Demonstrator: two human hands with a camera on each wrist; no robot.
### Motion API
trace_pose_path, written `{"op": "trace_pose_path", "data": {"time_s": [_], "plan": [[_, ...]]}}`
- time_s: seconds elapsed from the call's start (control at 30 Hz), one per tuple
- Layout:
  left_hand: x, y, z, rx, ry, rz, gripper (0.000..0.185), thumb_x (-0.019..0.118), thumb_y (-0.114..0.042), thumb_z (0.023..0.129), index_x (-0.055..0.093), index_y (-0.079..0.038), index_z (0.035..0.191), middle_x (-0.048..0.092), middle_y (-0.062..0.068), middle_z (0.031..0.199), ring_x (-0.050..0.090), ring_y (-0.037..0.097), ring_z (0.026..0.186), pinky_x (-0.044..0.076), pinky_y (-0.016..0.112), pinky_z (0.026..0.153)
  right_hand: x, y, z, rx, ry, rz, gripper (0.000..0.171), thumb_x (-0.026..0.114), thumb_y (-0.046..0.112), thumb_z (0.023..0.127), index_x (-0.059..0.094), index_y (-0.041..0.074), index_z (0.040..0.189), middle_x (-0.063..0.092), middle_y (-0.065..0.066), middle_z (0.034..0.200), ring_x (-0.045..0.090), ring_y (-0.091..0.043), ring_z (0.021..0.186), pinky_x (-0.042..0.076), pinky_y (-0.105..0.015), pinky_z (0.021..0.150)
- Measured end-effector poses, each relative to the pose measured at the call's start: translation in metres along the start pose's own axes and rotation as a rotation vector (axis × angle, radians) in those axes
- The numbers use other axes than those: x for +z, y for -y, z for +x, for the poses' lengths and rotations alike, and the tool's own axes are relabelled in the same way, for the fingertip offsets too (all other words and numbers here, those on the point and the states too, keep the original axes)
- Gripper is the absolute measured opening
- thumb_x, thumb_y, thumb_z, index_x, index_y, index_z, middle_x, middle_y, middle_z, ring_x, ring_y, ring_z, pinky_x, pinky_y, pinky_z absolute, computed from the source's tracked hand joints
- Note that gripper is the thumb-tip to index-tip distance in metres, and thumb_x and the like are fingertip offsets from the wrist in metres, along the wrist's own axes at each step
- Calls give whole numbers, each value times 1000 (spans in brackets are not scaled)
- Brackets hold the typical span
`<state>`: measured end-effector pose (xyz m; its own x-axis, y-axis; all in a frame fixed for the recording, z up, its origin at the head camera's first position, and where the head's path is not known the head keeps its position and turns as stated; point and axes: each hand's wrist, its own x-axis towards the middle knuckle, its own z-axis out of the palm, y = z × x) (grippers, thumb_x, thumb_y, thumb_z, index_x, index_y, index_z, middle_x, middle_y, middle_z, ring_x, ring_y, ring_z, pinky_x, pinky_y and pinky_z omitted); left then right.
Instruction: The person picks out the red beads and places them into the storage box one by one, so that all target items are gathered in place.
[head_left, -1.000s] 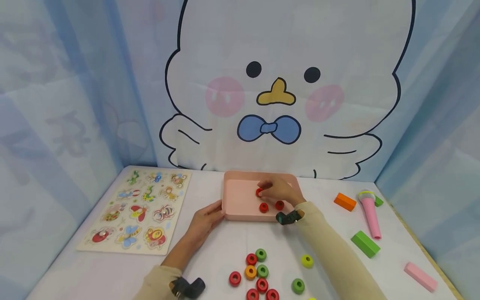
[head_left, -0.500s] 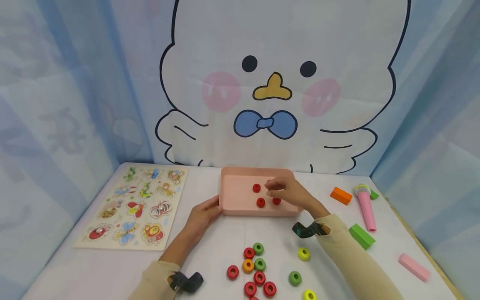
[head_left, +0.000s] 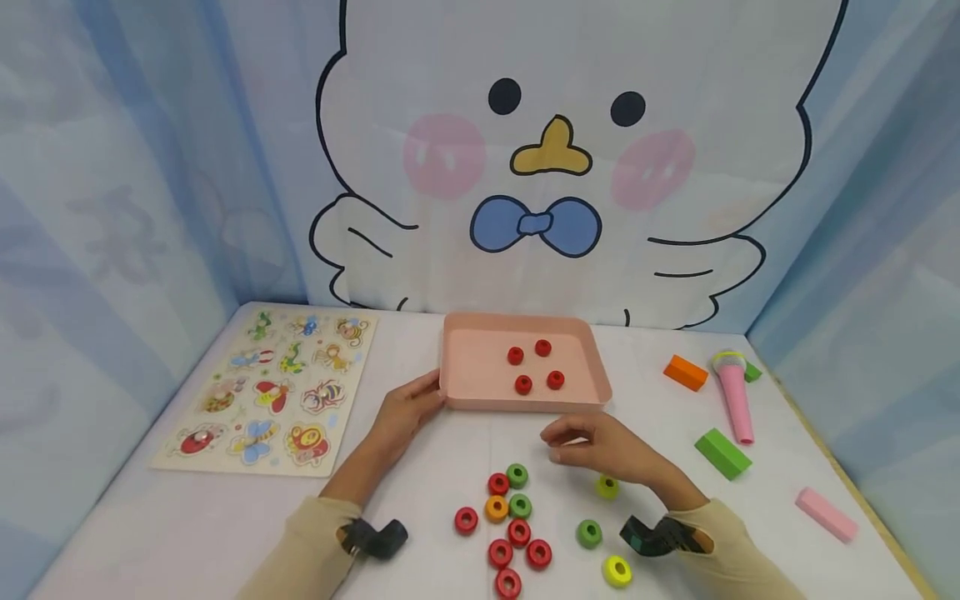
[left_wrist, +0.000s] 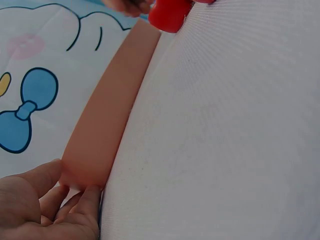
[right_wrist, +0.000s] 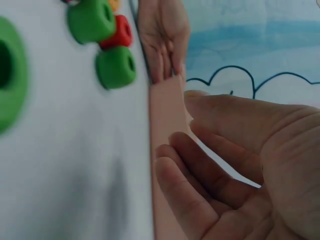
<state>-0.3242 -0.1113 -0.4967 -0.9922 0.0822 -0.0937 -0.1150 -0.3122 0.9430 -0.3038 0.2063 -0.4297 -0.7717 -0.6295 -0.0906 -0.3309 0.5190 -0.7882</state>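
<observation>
An animal puzzle board (head_left: 279, 394) lies at the far left of the table. The left hand (head_left: 403, 414) rests with relaxed fingers against the near left corner of the pink tray (head_left: 461, 392), which holds four red rings (head_left: 523, 384). The right hand (head_left: 603, 448) hovers empty just in front of the tray, fingers loosely curved, over a yellow ring (head_left: 607, 487) beside the scattered rings (head_left: 507, 517).
</observation>
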Motion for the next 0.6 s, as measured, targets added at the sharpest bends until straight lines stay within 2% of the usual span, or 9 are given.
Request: {"op": "trace_pose_path", "data": {"time_s": [0.17, 0.37, 0.47, 0.6], "plan": [[0, -2, 0, -3, -3, -9, 52, 58, 0, 96, 43, 2, 146, 43, 18, 149, 43, 27, 134, 41, 31, 107, 17, 2, -24, 46, 72, 81, 32, 73, 20, 91, 67, 5, 118, 66, -7, 116, 62, -24, 107, 53, -27, 93], [-3, -1, -2, -14, -5, 0, 52, 58, 0, 97, 43, 1, 146, 42, 17, 149, 43, 26, 134, 40, 30, 107, 38, 6, -47, 53, 139, 221, 29, 75, 15, 89, 68, 7, 116, 64, -9, 117, 63, -23, 108, 54, -27, 90], [-3, -2, -2, -14, 7, -3, 52, 58, 0, 97, 42, 1, 147, 41, 17, 150, 42, 26, 135, 40, 30, 108, 46, 8, -55, 25, 159, 226, 29, 76, 16, 87, 69, 10, 114, 64, -6, 116, 62, -20, 108, 54, -26, 90], [-2, -2, -1, -22, 26, -5, 53, 57, -1, 98, 40, 1, 148, 39, 16, 152, 40, 25, 137, 38, 30, 109, 54, 9, -62, -27, 167, 180, 29, 78, 17, 86, 70, 13, 113, 64, -1, 113, 62, -15, 106, 54, -24, 89]]}}
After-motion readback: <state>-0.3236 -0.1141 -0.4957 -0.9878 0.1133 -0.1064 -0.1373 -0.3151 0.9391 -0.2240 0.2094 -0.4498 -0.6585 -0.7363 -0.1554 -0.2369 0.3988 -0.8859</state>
